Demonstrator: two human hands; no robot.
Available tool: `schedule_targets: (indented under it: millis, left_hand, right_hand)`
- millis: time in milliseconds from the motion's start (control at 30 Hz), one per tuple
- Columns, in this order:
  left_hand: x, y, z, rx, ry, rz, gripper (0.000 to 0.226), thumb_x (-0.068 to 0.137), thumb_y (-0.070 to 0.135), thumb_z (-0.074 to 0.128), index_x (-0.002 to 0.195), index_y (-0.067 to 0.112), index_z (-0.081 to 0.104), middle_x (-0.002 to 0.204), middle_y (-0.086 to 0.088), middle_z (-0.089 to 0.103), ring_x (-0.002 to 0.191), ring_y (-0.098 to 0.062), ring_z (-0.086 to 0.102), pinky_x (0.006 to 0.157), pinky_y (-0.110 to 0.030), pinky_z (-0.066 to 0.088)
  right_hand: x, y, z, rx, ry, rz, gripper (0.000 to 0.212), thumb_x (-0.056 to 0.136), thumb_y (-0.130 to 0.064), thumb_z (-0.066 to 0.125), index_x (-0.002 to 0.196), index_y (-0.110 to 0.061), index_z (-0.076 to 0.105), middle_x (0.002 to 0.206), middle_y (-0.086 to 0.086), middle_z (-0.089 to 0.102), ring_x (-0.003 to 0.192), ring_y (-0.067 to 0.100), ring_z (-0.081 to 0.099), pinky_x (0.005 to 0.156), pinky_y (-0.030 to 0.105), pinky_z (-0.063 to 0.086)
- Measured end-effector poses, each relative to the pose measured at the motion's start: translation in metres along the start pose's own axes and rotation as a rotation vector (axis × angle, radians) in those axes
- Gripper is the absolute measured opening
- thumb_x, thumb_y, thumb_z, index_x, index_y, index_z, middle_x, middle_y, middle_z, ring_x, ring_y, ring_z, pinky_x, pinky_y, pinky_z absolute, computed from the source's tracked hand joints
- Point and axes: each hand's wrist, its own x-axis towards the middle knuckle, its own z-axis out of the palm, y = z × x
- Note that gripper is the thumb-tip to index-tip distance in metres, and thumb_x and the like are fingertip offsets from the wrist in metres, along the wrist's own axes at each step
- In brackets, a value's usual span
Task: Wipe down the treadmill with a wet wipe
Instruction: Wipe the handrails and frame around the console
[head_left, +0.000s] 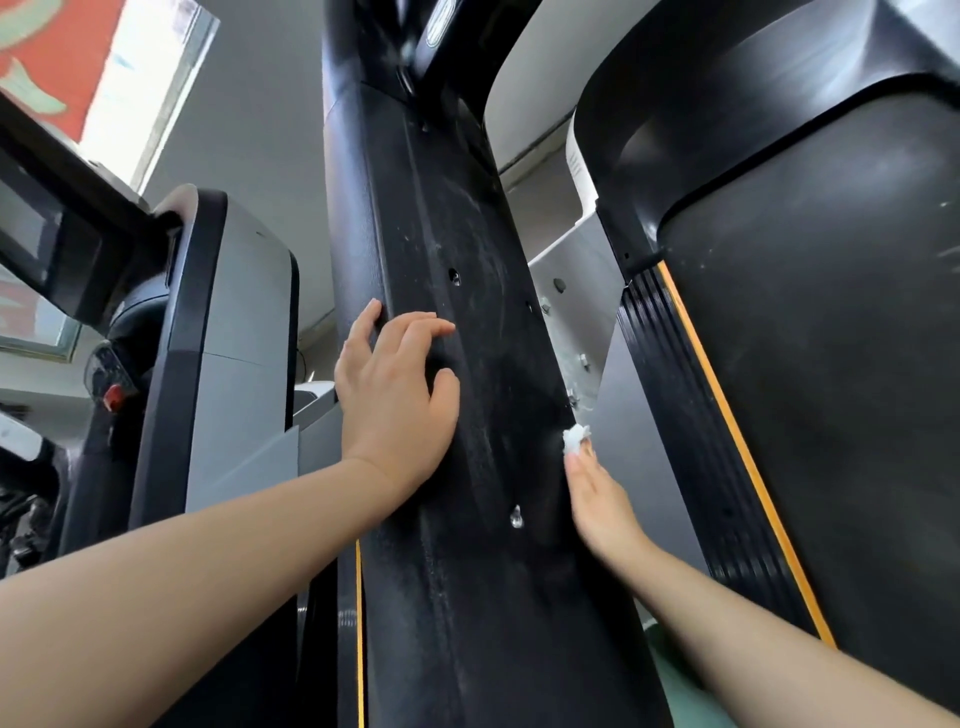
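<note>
A black treadmill upright (467, 322) fills the middle of the view, dusty and streaked, with small screw holes. My left hand (395, 395) rests flat on its left face, fingers spread and slightly bent over the edge. My right hand (597, 493) reaches behind the upright's right edge and holds a small white wet wipe (575, 437) against that edge; most of its fingers are hidden behind the column. The treadmill belt (831, 364) with an orange stripe lies to the right.
Another treadmill's grey and black upright (223, 338) and its console screen (47, 228) stand at the left. A red stop button (113, 397) shows below the console. A bright window sits at the top left.
</note>
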Motion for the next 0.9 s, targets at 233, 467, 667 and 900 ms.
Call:
schedule_targets:
  millis: [233,467,667,900]
  left_hand:
    - [0.001,-0.001,-0.001,0.003,-0.010,0.006,0.033,0.090,0.013,0.049,0.121,0.025,0.054,0.136,0.011,0.047,0.143,-0.017,0.008,0.113,-0.042,0.009]
    - [0.000,-0.004,0.002,-0.013,0.017,0.021,0.032,0.091,0.013,0.049,0.120,0.026,0.053,0.134,0.011,0.048,0.142,-0.016,0.010,0.113,-0.043,0.010]
    - [0.000,-0.004,0.004,-0.021,0.029,0.030,0.034,0.085,0.021,0.043,0.117,0.025,0.056,0.132,0.011,0.050,0.141,-0.018,0.012,0.113,-0.044,0.012]
    - [-0.001,-0.003,0.004,-0.014,0.025,0.032,0.039,0.080,0.023,0.040,0.115,0.022,0.058,0.131,0.010,0.051,0.141,-0.021,0.014,0.111,-0.042,0.011]
  right_hand:
    - [-0.046,0.024,0.014,0.016,-0.059,0.002,0.055,0.104,-0.032,0.021,0.151,-0.018,-0.003,0.157,-0.011,-0.003,0.137,-0.006,-0.002,0.102,0.007,0.001]
    - [0.033,-0.027,-0.005,0.055,-0.061,0.043,0.051,0.104,-0.031,0.016,0.151,-0.015,0.004,0.159,-0.003,-0.002,0.146,0.012,-0.001,0.115,0.028,0.002]
    - [-0.016,-0.040,0.003,-0.193,-0.162,-0.408,0.052,0.100,-0.046,0.019,0.134,-0.040,-0.020,0.144,-0.024,-0.027,0.136,-0.006,-0.025,0.107,0.009,-0.013]
    - [0.023,-0.040,-0.006,-0.054,-0.122,-0.134,0.052,0.104,-0.035,0.012,0.151,-0.017,0.001,0.159,-0.005,-0.003,0.144,0.004,-0.007,0.113,0.015,-0.002]
